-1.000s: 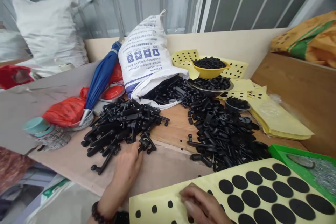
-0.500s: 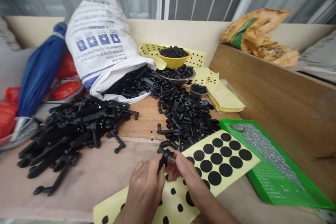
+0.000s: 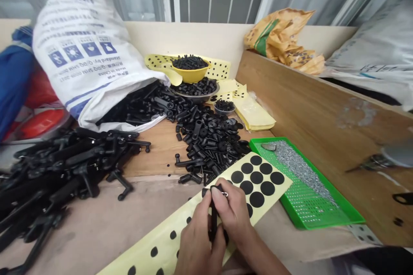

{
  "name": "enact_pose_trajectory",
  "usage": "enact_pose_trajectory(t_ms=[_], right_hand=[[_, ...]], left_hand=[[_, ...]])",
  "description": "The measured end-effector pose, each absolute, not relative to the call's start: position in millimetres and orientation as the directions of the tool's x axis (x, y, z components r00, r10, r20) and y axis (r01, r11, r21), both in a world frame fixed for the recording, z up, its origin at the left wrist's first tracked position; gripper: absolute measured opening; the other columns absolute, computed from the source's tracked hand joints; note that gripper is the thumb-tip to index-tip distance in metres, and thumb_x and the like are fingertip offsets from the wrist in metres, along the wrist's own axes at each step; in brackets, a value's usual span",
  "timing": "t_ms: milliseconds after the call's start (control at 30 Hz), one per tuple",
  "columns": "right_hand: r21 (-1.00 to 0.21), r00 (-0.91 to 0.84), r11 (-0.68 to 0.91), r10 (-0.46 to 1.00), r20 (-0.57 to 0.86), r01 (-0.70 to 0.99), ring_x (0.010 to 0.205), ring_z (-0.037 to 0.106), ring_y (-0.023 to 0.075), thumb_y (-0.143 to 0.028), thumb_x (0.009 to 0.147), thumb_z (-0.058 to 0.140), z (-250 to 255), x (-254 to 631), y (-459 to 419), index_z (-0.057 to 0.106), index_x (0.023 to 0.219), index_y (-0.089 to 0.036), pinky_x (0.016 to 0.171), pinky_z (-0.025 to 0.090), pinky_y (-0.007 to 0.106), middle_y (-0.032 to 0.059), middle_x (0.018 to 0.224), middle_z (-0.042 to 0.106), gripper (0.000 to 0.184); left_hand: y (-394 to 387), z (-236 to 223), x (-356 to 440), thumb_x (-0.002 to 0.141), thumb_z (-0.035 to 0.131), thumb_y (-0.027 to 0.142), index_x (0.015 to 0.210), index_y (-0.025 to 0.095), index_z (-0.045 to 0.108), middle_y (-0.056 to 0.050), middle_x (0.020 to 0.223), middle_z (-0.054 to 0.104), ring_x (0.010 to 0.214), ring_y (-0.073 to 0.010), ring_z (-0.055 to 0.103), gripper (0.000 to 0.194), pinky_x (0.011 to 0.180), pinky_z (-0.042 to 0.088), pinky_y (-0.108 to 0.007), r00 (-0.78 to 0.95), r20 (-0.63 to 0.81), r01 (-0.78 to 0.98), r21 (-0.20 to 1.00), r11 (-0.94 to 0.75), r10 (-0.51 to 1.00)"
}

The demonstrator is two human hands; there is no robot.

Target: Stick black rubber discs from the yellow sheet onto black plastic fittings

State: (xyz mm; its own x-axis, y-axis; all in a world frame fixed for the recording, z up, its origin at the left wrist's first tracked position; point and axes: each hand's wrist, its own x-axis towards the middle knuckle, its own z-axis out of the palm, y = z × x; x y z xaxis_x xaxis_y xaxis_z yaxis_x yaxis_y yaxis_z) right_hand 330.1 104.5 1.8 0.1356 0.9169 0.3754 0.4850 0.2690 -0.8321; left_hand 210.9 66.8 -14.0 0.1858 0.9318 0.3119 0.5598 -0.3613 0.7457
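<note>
My left hand (image 3: 197,240) is closed around a long black plastic part (image 3: 213,217) with a rounded end. My right hand (image 3: 235,209) grips the same part from the other side, its thumb pressed on the upper end. A small shiny metal piece (image 3: 225,194) shows by the right fingers. Much of the part is hidden by both hands. Under them lies a yellow sticker sheet (image 3: 196,211) with large black discs at its right end and smaller black dots toward the left. Just beyond the hands is a heap of loose black plastic parts (image 3: 209,137).
Assembled black crank-like arms (image 3: 80,159) are piled at left. A white sack (image 3: 84,47) spills black parts behind. A yellow bowl (image 3: 191,75) rests over a metal bowl (image 3: 196,96). A green tray (image 3: 298,221) holds small metal pieces. A wooden board (image 3: 309,107) bounds the right.
The view has swung to the right, bringing a tool with a pointed bit into sight. My hands have closed further around the black part, and its rounded end is now more covered.
</note>
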Motion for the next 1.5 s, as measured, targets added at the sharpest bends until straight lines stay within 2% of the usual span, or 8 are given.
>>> enact_pose_trajectory(t_ms=[100, 367, 567, 900, 1067, 1200, 1400, 1500], right_hand=[[-0.758, 0.112, 0.346, 0.871, 0.479, 0.552, 0.047, 0.041, 0.013, -0.036, 0.088, 0.036, 7.6, 334.4, 103.8, 0.034, 0.061, -0.023, 0.048, 0.03, 0.026, -0.0041, 0.053, 0.039, 0.03], [-0.837, 0.15, 0.22, 0.93, 0.335, 0.501, 0.048, 0.049, 0.0138, -0.041, 0.091, 0.037, 19.6, 330.9, 106.4, 0.044, 0.07, -0.022, 0.051, 0.034, 0.025, -0.0044, 0.052, 0.046, 0.029], [-0.811, 0.17, 0.233, 0.912, 0.374, 0.537, 0.046, 0.043, 0.012, -0.04, 0.09, 0.041, 36.0, 332.2, 105.7, 0.039, 0.061, -0.023, 0.049, 0.031, 0.025, -0.005, 0.05, 0.041, 0.034], [-0.664, 0.097, 0.447, 0.783, 0.614, 0.6, 0.047, 0.037, 0.0124, -0.021, 0.089, 0.03, 23.8, 343.2, 108.0, 0.031, 0.06, -0.024, 0.049, 0.028, 0.028, -0.0039, 0.054, 0.035, 0.03], [-0.699, 0.155, 0.389, 0.801, 0.578, 0.6, 0.046, 0.037, 0.0116, -0.02, 0.091, 0.034, 27.9, 345.5, 109.0, 0.033, 0.061, -0.024, 0.048, 0.029, 0.027, -0.005, 0.054, 0.035, 0.03], [-0.533, 0.05, 0.522, 0.682, 0.73, 0.666, 0.046, 0.037, 0.0135, -0.016, 0.087, 0.033, 23.3, 353.6, 110.2, 0.039, 0.063, -0.023, 0.049, 0.029, 0.029, -0.0026, 0.055, 0.037, 0.026], [-0.476, -0.006, 0.571, 0.644, 0.765, 0.669, 0.049, 0.042, 0.0164, -0.015, 0.085, 0.03, 15.4, 357.5, 112.5, 0.044, 0.066, -0.022, 0.051, 0.033, 0.031, 0.0005, 0.057, 0.042, 0.024], [-0.474, -0.019, 0.579, 0.646, 0.763, 0.664, 0.05, 0.043, 0.0169, -0.016, 0.086, 0.029, 15.1, 355.8, 111.3, 0.045, 0.067, -0.022, 0.051, 0.034, 0.032, 0.0008, 0.057, 0.043, 0.025]], left_hand=[[67.3, -9.4, 212.3, 0.085, 0.047, 0.021, 0.132, 0.016, 0.047, -0.011, 0.109, 0.07, 0.082, -0.0202, 0.07, 0.047, 0.074, 0.058, -0.03, 0.182, 0.314, 0.517, 0.775, -0.363, 0.932], [72.0, -9.3, 222.4, 0.087, 0.042, 0.014, 0.136, 0.015, 0.04, -0.016, 0.123, 0.062, 0.115, -0.0265, 0.059, 0.049, 0.092, 0.053, -0.04, 0.21, 0.389, 0.554, 0.708, -0.437, 0.897], [61.1, -16.0, 227.4, 0.087, 0.043, 0.009, 0.143, 0.015, 0.027, -0.019, 0.128, 0.058, 0.115, -0.0287, 0.059, 0.059, 0.089, 0.054, -0.04, 0.238, 0.486, 0.629, 0.582, -0.515, 0.841], [57.0, -5.4, 222.8, 0.089, 0.044, 0.017, 0.148, 0.022, 0.013, -0.016, 0.126, 0.059, 0.108, -0.0283, 0.063, 0.067, 0.078, 0.057, -0.036, 0.321, 0.48, 0.604, 0.561, -0.567, 0.817], [64.8, 1.6, 229.0, 0.087, 0.043, 0.011, 0.145, 0.019, 0.024, -0.016, 0.125, 0.059, 0.114, -0.0285, 0.058, 0.062, 0.085, 0.055, -0.04, 0.285, 0.458, 0.527, 0.659, -0.537, 0.842], [69.5, 7.3, 221.4, 0.081, 0.046, 0.013, 0.14, 0.02, 0.036, -0.01, 0.103, 0.066, 0.088, -0.0243, 0.065, 0.061, 0.071, 0.057, -0.035, 0.387, 0.343, 0.385, 0.783, -0.488, 0.856], [70.9, 17.9, 216.2, 0.068, 0.05, 0.006, 0.133, 0.021, 0.044, 0.001, 0.075, 0.063, 0.063, -0.0159, 0.058, 0.067, 0.061, 0.052, -0.028, 0.363, 0.094, 0.26, 0.945, -0.197, 0.927], [72.3, 25.0, 217.7, 0.066, 0.052, 0.006, 0.13, 0.022, 0.044, 0.0, 0.085, 0.065, 0.058, -0.0114, 0.054, 0.067, 0.054, 0.046, -0.023, 0.407, -0.008, 0.133, 0.99, -0.051, 0.913]])
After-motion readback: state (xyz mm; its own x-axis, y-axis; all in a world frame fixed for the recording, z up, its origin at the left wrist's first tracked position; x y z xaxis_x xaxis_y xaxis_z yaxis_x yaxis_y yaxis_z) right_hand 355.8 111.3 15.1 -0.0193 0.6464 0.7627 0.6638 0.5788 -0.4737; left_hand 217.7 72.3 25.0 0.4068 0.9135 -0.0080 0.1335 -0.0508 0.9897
